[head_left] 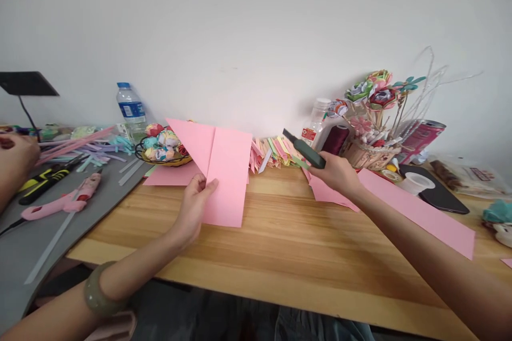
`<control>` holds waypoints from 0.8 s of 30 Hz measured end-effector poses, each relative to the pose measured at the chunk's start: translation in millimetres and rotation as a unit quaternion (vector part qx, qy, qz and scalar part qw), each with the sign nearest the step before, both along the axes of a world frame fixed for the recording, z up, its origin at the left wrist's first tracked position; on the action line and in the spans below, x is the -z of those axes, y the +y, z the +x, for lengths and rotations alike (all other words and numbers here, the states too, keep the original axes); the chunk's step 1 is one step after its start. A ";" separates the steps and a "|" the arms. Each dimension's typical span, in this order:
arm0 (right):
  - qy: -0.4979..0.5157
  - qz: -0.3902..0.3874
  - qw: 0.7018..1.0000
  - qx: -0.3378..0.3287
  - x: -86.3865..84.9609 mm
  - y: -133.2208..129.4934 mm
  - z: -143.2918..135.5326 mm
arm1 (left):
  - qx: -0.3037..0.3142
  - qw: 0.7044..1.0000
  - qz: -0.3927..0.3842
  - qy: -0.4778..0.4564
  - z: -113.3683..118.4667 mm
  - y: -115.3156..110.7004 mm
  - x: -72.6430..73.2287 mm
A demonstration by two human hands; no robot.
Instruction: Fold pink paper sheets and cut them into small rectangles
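Note:
My left hand [196, 202] pinches a folded pink paper sheet [230, 176] between thumb and fingers, holding it up above the wooden table [280, 256]. The sheet has a slanted flap at its upper left and a vertical edge down the middle. On the right, my right hand [338, 170] grips a dark green-handled tool [306, 150] with a dark flat tip pointing up and left. The tool is apart from the sheet. More pink paper [420, 213] lies under and beyond my right forearm, and another pink piece [164, 175] lies behind the held sheet.
Along the wall stand a water bottle [131, 109], a basket of paper flowers [164, 152], coloured paper strips [276, 152] and a flower pot [370, 154]. A pink glue gun [66, 205] lies on a grey mat [96, 213]. Another person's hand [18, 160] is at the left edge.

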State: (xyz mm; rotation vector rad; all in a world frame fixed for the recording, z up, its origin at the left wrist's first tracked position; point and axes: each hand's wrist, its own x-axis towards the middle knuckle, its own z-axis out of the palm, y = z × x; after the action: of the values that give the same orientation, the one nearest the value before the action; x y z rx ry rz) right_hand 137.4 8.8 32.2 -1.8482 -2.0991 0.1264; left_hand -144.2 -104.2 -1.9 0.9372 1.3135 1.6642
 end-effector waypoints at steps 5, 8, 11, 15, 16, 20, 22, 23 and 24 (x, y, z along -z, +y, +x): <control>0.078 0.031 0.996 0.022 -14.1 49.4 -31.4 | 0.040 0.999 -0.028 0.019 34.8 1.7 11.9; 0.115 0.042 0.992 0.018 -19.0 58.3 -40.9 | 0.102 0.993 -0.060 -0.002 63.7 5.0 18.8; 0.138 0.046 0.989 -0.001 -24.5 37.2 -29.8 | 0.139 0.988 -0.066 -0.012 87.9 9.2 23.0; 0.136 0.028 0.990 -0.026 -27.5 -18.2 14.1 | 0.185 0.972 -0.147 -0.006 97.7 8.6 24.6; 0.127 0.021 0.991 -0.040 -25.5 -33.0 28.1 | 0.191 0.967 -0.167 0.002 95.2 6.6 24.5; 0.064 0.072 0.990 -0.104 -2.0 -87.6 83.8 | 0.160 0.959 -0.202 0.119 69.9 -4.6 20.3; 0.014 0.092 0.989 -0.116 16.1 -112.3 104.8 | 0.097 0.951 -0.156 0.249 54.3 -7.2 13.5; -0.005 0.096 0.987 -0.131 25.3 -124.0 112.4 | 0.085 0.938 -0.104 0.319 47.9 -6.5 8.4; -0.019 0.097 0.984 -0.150 34.1 -135.0 118.0 | 0.099 0.917 -0.039 0.383 43.1 -4.2 2.6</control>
State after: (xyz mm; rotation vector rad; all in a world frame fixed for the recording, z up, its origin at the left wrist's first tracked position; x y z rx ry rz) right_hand 255.4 -126.1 -1.9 -1.4280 -2.3120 -0.0416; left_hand -101.1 -108.4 -4.4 1.7117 1.6874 1.0961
